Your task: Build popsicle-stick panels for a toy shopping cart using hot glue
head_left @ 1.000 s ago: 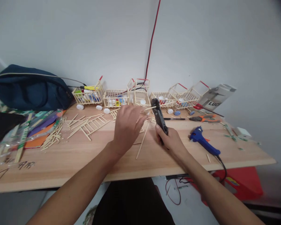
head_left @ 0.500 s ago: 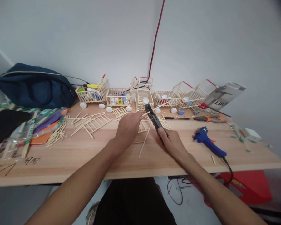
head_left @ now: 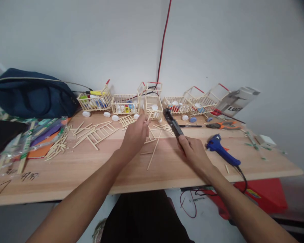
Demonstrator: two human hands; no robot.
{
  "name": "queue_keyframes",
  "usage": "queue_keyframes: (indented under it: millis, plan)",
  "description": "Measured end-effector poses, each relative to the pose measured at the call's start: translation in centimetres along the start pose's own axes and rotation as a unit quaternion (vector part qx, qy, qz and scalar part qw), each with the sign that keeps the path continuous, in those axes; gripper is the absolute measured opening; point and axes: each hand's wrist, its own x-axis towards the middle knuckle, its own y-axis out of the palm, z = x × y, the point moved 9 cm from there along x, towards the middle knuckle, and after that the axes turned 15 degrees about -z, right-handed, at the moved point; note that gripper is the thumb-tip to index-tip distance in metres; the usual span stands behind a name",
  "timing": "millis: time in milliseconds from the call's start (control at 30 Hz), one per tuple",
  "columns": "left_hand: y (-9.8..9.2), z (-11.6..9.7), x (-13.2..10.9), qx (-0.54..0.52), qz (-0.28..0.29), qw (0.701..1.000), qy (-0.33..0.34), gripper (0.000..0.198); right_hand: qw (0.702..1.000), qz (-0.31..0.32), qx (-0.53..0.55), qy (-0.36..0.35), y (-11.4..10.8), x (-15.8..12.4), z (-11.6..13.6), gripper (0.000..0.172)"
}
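My left hand (head_left: 136,133) is closed, pinching a short wooden stick (head_left: 149,117) that points up from the fingertips. My right hand (head_left: 194,152) is wrapped around the handles of dark wire strippers (head_left: 174,125), whose head points up and away to the left. A gap lies between the stick and the tool's jaws. Beneath and between the hands, a long thin stick (head_left: 154,150) lies slanted on the table, near a small ladder-like stick frame (head_left: 150,136) partly covered by my left hand. Loose sticks (head_left: 164,128) lie just beyond.
Several miniature stick carts (head_left: 125,104) with white or blue wheels line the wall. A larger ladder frame (head_left: 102,135) and cut stick pieces (head_left: 57,146) lie left. To the right are a blue glue gun (head_left: 224,152), orange-handled pliers (head_left: 224,125) and a black pen (head_left: 191,126).
My hands have moved apart. The left came back to the left with a short stick, and the strippers shifted right, away from the stick that was at their jaws.
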Motion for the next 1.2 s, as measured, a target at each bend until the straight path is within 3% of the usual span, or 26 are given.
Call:
queue_keyframes:
  millis: [133, 233, 300, 433, 600, 733, 833, 900, 967, 1000, 1100, 1200]
  plan:
    - [0.0, 1.3, 0.5, -0.095, -0.001, 0.995, -0.035, 0.013, 0.984, -0.061, 0.133, 0.103, -1.1, 1.4, -2.9, 0.068]
    - [0.3, 1.8, 1.1, -0.09, -0.008, 0.996, -0.018, 0.014, 0.944, -0.137, 0.254, 0.157, -1.6, 3.5, -4.2, 0.068]
    - [1.3, 1.3, 1.4, -0.06, 0.014, 0.998, 0.005, 0.013, 0.928, -0.152, 0.3, 0.158, -1.2, 4.9, -4.3, 0.068]
    - [5.5, -1.6, 1.3, 0.03, 0.136, 0.984, 0.11, 0.012, 0.917, -0.189, 0.322, 0.141, -0.9, 6.3, -4.7, 0.068]
    - [9.9, -2.6, 0.5, 0.175, 0.207, 0.948, 0.165, 0.011, 0.927, -0.169, 0.302, 0.147, -0.3, 5.7, -5.7, 0.067]
    - [11.6, -2.4, 0.0, 0.204, 0.228, 0.936, 0.175, 0.011, 0.927, -0.16, 0.306, 0.148, -0.3, 5.4, -5.7, 0.065]
    - [11.4, -2.7, 0.5, 0.178, 0.219, 0.945, 0.167, 0.008, 0.927, -0.16, 0.306, 0.144, -0.5, 5.6, -5.4, 0.065]
    - [10.3, -2.9, 1.3, 0.108, 0.199, 0.966, 0.126, 0.008, 0.928, -0.163, 0.304, 0.139, -0.6, 5.7, -5.2, 0.065]
    - [9.0, -2.5, 1.7, -0.014, 0.201, 0.979, 0.022, 0.008, 0.928, -0.166, 0.304, 0.133, -0.7, 5.8, -5.2, 0.065]
    - [8.5, -1.9, 1.5, -0.087, 0.216, 0.971, -0.053, 0.007, 0.928, -0.168, 0.305, 0.131, -0.7, 5.8, -5.3, 0.065]
    - [7.0, -0.1, 0.0, -0.254, 0.231, 0.906, -0.246, 0.012, 0.927, -0.167, 0.309, 0.134, -0.4, 5.8, -5.5, 0.063]
    - [5.5, 1.5, -1.1, -0.323, 0.187, 0.872, -0.318, 0.022, 0.928, -0.153, 0.309, 0.139, 0.1, 5.6, -5.5, 0.063]
